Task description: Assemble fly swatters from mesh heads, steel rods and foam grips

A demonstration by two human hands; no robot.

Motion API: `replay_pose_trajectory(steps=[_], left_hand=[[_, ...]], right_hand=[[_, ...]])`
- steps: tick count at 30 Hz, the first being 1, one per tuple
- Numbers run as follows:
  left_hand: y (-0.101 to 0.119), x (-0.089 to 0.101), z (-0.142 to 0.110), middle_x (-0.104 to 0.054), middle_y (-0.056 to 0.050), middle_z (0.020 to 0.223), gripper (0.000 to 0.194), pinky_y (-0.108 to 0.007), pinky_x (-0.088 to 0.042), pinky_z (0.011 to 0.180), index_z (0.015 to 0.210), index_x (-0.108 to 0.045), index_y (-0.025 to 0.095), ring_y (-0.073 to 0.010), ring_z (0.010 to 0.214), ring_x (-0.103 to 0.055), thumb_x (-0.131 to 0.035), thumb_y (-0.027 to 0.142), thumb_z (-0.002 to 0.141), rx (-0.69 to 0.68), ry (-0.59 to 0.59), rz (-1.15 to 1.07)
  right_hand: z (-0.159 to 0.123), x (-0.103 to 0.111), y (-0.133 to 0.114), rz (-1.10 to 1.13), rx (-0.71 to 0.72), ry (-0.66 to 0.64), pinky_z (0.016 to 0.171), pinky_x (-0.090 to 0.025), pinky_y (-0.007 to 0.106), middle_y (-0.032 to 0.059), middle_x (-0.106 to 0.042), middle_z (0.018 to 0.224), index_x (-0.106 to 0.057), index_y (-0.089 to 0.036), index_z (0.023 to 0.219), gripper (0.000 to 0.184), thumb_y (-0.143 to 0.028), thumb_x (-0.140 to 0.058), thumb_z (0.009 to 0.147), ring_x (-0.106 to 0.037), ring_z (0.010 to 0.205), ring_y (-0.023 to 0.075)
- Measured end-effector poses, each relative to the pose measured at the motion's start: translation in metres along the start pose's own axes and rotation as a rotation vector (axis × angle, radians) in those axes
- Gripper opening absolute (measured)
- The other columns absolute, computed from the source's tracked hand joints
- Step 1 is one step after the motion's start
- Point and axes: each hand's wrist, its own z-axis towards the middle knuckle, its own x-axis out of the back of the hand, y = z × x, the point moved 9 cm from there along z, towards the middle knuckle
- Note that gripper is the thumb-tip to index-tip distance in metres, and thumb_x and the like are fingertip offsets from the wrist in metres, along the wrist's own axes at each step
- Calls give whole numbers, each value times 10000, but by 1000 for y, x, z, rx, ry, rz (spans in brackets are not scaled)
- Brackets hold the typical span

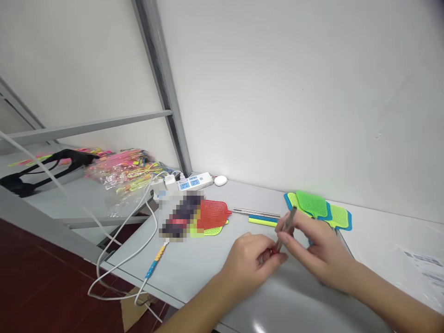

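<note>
My right hand (317, 245) grips a slim metal rod (288, 222) between thumb and fingers, its upper end tilted to the right. At the rod's lower end, my left hand (251, 259) is closed in a pinch around a small red part, mostly hidden by the fingers. Behind my hands lie silver metal rods (251, 212) beside a blue tube (265, 219) and a yellow tube (260, 222). A red mesh fly swatter head (213, 215) rests over a yellow one (213, 231) on the left. Beyond my right hand are stacked swatter heads, a green one (312, 203) on top.
A blurred-out phone-like object (183, 215) with a cable (156, 261) lies at the left of the grey table (197, 263). Behind it are a power strip (196, 181) and a white oval object (220, 181). Bagged colourful items (125, 166) fill the shelf beside a metal post (166, 88).
</note>
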Motion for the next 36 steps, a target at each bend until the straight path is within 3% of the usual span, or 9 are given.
replay_pose_trajectory(steps=[3, 7, 13, 18, 23, 26, 29, 32, 36], left_hand=[[8, -4, -11, -561, 38, 607, 227, -267, -351, 620, 749, -555, 188, -105, 554, -495, -543, 322, 932, -70, 52, 20], [12, -15, -19, -565, 24, 632, 235, -271, -335, 597, 757, -526, 188, -114, 560, -493, -520, 329, 945, -144, 7, 46], [8, -23, -20, -592, 25, 700, 174, -277, -349, 625, 827, -543, 194, -129, 624, -504, -555, 325, 940, -91, -129, 95], [1, -21, -21, -580, 5, 734, 201, -294, -366, 649, 838, -548, 195, -153, 663, -491, -530, 366, 942, -5, -140, 87], [0, 6, -19, -556, -51, 938, 318, -326, -431, 735, 1185, -526, 198, -182, 816, -511, -467, 405, 951, 4, 73, -140], [6, 25, -12, -536, -85, 1103, 330, -347, -446, 844, 1257, -539, 235, -191, 949, -526, -384, 368, 997, -9, 219, -231], [22, 31, 4, -538, -93, 1193, 340, -365, -430, 937, 1215, -600, 248, -209, 1068, -529, -364, 386, 1012, -47, 236, -310], [40, 24, 19, -618, -78, 1083, 306, -357, -445, 946, 1043, -653, 214, -201, 1040, -570, -388, 362, 1013, -99, 148, -429], [38, 9, 23, -665, -68, 996, 330, -324, -492, 880, 826, -585, 190, -190, 981, -607, -395, 389, 1009, 2, 80, -563]], right_hand=[[-19, -16, 4, 36, -90, -90, 703, -456, 319, 21, -612, 842, -543, -239, 870, 135, -256, -467, 981, -562, 800, 176], [-40, -24, 12, 48, -210, -106, 725, -463, 337, 28, -625, 856, -569, -244, 908, 167, -311, -444, 995, -572, 816, 189], [-46, -18, 14, -5, -238, -45, 756, -457, 349, 33, -651, 888, -584, -237, 890, 207, -334, -439, 1000, -573, 844, 195], [-36, -20, 16, -54, -230, -34, 716, -449, 343, 36, -645, 828, -602, -225, 892, 226, -348, -445, 998, -563, 800, 200], [-32, -21, 17, -52, -212, -7, 672, -445, 321, 31, -635, 791, -605, -228, 915, 228, -368, -446, 998, -562, 769, 196], [-33, -21, 14, -56, -174, 0, 695, -449, 321, 23, -625, 771, -592, -230, 859, 245, -359, -440, 1002, -563, 750, 187], [-32, -24, 9, -54, -133, -24, 744, -447, 328, 12, -606, 739, -552, -226, 750, 308, -338, -425, 1007, -554, 717, 171], [-31, -26, 8, -33, -116, -29, 769, -449, 339, 19, -618, 762, -550, -226, 745, 314, -309, -403, 1010, -577, 774, 185], [-31, -29, 10, -24, -100, -31, 838, -456, 384, 26, -615, 766, -558, -237, 765, 289, -242, -387, 997, -586, 809, 205]])
